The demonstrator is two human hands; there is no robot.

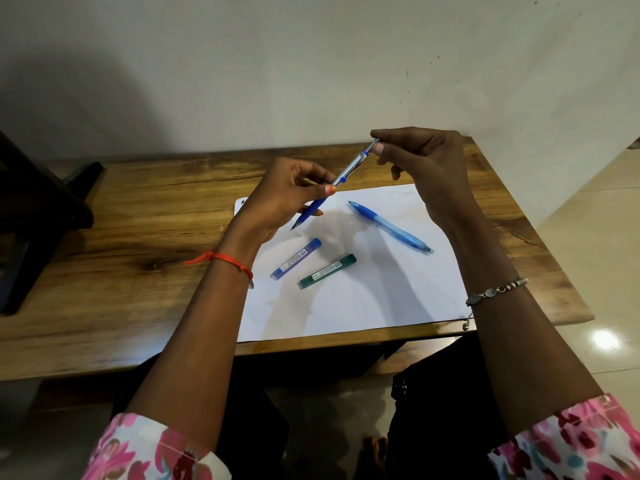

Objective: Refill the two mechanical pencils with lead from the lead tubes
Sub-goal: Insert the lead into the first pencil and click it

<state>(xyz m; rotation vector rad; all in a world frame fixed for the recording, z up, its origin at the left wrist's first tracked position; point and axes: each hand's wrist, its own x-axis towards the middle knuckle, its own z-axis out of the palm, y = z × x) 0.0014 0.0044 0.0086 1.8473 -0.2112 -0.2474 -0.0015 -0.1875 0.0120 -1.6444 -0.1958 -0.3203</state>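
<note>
A silver mechanical pencil (pixel 351 167) with a dark blue grip is held tilted above the white paper (pixel 363 299), tip down to the left. My left hand (pixel 284 199) grips its lower barrel. My right hand (pixel 426 164) pinches its top end between thumb and fingers. A second, light blue mechanical pencil (pixel 391 226) lies on the paper under my right hand. Two lead tubes lie side by side nearer to me: a blue lead tube (pixel 296 259) and a green lead tube (pixel 327 271), both apparently capped.
The paper rests on a wooden table (pixel 138 271) set against a plain wall. A dark object (pixel 41 216) stands at the table's left end. The table's right edge drops off to a tiled floor (pixel 595 271).
</note>
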